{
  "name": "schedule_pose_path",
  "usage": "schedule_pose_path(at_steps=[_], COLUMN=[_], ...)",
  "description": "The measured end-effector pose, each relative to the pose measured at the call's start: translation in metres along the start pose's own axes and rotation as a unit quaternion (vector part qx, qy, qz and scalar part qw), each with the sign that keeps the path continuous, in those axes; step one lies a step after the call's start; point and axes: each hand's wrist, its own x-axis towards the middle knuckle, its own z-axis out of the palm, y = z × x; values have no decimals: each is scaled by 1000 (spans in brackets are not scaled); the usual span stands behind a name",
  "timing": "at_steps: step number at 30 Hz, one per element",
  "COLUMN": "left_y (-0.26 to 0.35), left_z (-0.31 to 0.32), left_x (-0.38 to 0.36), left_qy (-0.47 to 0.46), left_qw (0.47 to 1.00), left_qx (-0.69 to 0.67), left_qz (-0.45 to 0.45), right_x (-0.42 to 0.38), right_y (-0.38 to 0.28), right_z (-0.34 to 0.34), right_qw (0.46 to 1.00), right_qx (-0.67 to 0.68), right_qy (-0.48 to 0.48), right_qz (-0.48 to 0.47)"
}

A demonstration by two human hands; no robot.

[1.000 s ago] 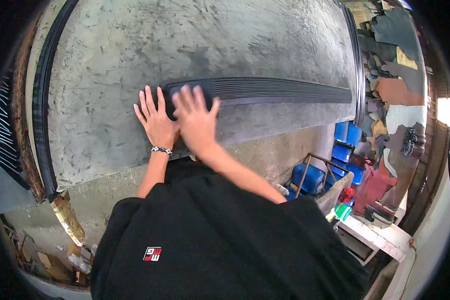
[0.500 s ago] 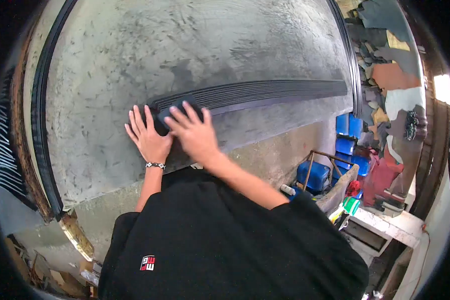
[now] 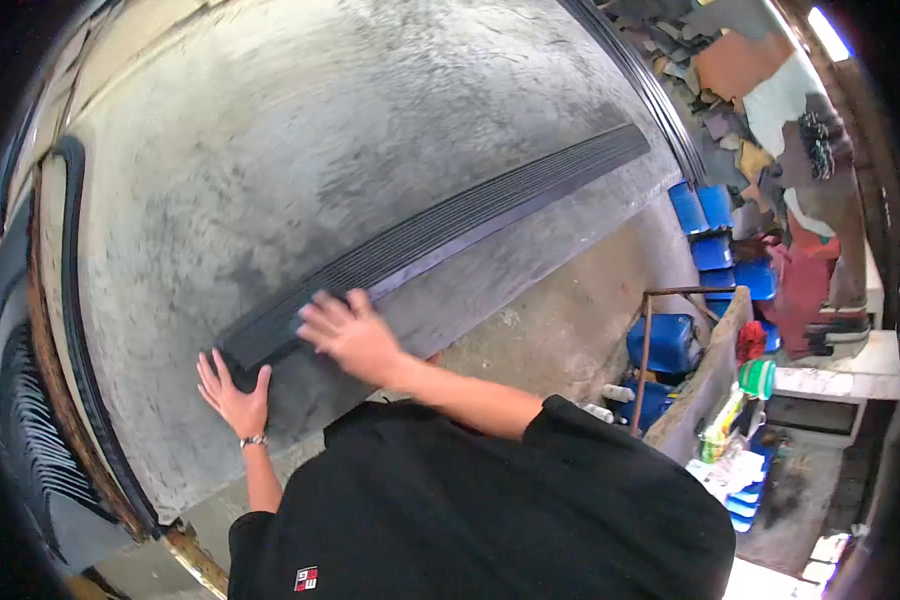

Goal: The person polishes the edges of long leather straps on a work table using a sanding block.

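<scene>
A long bundle of dark, ribbed strips (image 3: 490,205) lies slantwise on the grey, scuffed work table (image 3: 210,220). Its left end is a flatter dark piece (image 3: 260,335), with a smooth purplish-grey band along the near side of the bundle. My left hand (image 3: 235,400), a bracelet at its wrist, has its fingers spread at that left end, fingertips right at the corner. My right hand (image 3: 355,342) is over the near edge of the bundle, fingers apart and slightly blurred, nothing visible in them.
More dark strips (image 3: 80,240) run along the table's left edge, and others (image 3: 650,95) along the right edge. Beyond lie sheet scraps (image 3: 740,65), blue containers (image 3: 665,342) and a low wall (image 3: 710,350). Curved dark strips (image 3: 55,440) hang at far left.
My right hand has come off the dark piece, which now lies flatter along the bundle. My left hand stays at the bundle's end. The view has turned, so the bundle slants more.
</scene>
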Motion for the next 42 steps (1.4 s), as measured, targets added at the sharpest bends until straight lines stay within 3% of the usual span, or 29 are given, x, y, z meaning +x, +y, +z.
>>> schedule_pose_path(at_steps=[1,4,5,6,7,8,9,11,13,14,15,16,17,18,19,20,21,22,23,24,27,28,32,35,36,38,41,42], left_y=[-4,-23,-30,-27,-11,11,31,94,132,149,170,204,243,274,303,332,361,390,418,447,509,529,618,685,708,751,821,830], left_z=[4,7,11,12,10,7,7,17,45,67,85,89,89,95,103,112,123,135,147,158,202,217,254,288,290,307,296,320], left_x=[3,-10,-11,-4,3,3,1,14,20,23,28,35,41,45,49,52,56,60,63,68,85,94,125,143,148,156,166,171], left_qy=[-2,-19,-14,-4,11,23,33,3,-44,-15,14,1,-11,-21,-30,-40,-49,-51,-54,-62,-84,-95,-133,-126,-134,-115,-207,-186], left_qw=[1000,999,999,999,999,998,997,988,972,979,984,985,986,988,989,988,986,982,976,969,949,943,932,931,930,928,941,950], left_qx=[-2,-14,-23,-34,-13,8,29,140,226,201,175,171,165,145,123,103,79,48,15,-4,-62,-82,-109,-107,-102,-118,-75,-109], left_qz=[-5,-26,-33,-41,-51,-61,-69,-66,-40,-14,12,17,21,48,76,105,136,173,211,238,297,307,320,325,326,334,256,225], right_x=[-8,-69,-93,-153,-208,-260,-305,-358,-454,-445,-522,-573,-631,-644,-631,-622,-639,-609,-607,-616,-566,-569,-578,-573,-554,-553,-512,-490], right_y=[55,235,282,358,406,438,458,440,445,403,414,400,384,345,299,257,227,199,170,155,147,158,239,330,365,449,577,614], right_z=[-24,-104,-155,-155,-196,-234,-268,-327,-317,-314,-273,-230,-183,-150,-143,-125,-98,-110,-109,-98,-142,-145,-177,-204,-221,-230,-267,-279], right_qw=[999,926,896,859,838,831,798,659,626,572,609,610,656,636,651,611,628,569,642,604,555,571,552,576,559,619,697,721], right_qx=[18,-246,-202,-266,-257,-206,-233,-198,-202,-193,-167,-183,-201,-163,-86,-78,-32,26,42,-27,19,12,-16,-47,-51,-58,-81,-76], right_qy=[-17,-18,-34,74,70,188,245,175,186,168,126,79,-12,4,-47,-75,-73,-158,-122,-198,-116,-71,-24,81,100,210,259,286], right_qz=[43,285,394,432,476,481,498,704,730,780,765,767,727,754,753,784,774,806,756,771,824,818,834,812,822,755,663,627])
